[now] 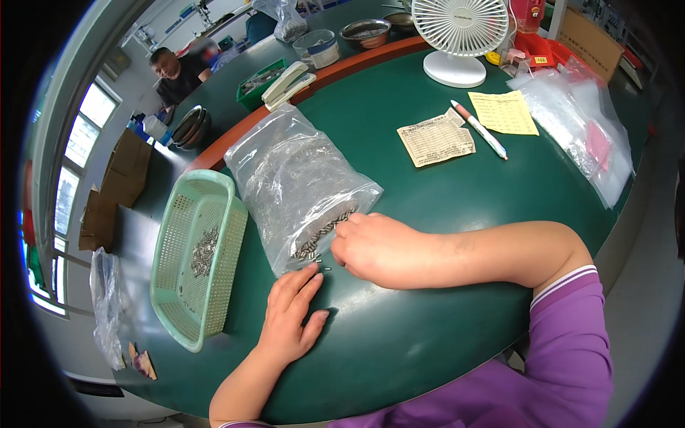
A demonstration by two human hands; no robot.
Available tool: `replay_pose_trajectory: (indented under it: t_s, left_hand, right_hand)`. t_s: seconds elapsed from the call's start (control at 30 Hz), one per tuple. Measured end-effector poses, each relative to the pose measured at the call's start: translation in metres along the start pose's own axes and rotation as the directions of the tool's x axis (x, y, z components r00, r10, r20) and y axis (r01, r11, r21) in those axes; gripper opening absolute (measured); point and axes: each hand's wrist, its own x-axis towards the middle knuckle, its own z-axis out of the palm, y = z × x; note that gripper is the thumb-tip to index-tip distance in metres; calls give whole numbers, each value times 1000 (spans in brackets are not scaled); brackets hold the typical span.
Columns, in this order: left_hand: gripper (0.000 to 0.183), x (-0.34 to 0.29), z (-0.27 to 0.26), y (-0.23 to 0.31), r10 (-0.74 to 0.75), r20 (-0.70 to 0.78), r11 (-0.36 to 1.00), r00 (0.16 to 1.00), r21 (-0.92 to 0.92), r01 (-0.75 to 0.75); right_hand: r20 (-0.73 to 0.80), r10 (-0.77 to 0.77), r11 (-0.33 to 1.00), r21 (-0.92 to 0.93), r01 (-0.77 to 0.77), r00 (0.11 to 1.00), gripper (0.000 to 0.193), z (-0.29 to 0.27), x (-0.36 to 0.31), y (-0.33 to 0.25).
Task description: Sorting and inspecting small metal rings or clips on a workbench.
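Lying on green table (pixel 457 214), mouth toward the person: clear plastic bag (pixel 296 182) of small metal pins (pixel 325 230). Right hand (pixel 371 248) curling loosely at the bag's opening, fingertips touching the pins; grasp itself hidden. Left hand (pixel 289 317) resting flat, released, just below the bag's corner. Sitting left of the bag: green mesh basket (pixel 196 260) with more pins.

A small-parts workshop bench. The green worktable (pixel 442 214) carries a clear bag of metal pins (pixel 300 185), a mesh sorting basket (pixel 196 260), metal bowls (pixel 365 32) and paper slips (pixel 435 139). Cardboard boxes (pixel 114 185) stand by the windows.
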Motion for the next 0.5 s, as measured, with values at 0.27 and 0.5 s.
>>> replay_pose_trajectory:
  t_s: [0.27,0.5]
  left_hand:
    - [37,4,0,-2,66,-108,995,992,-63,-73]
    - [35,-12,1,-5,37,-117,961,992,-268,-67]
  right_hand:
    - [44,-83,950,-298,92,996,13,-9,-6,-12]
    - [-95,-178,932,-335,137,979,15,6,-5,-13]
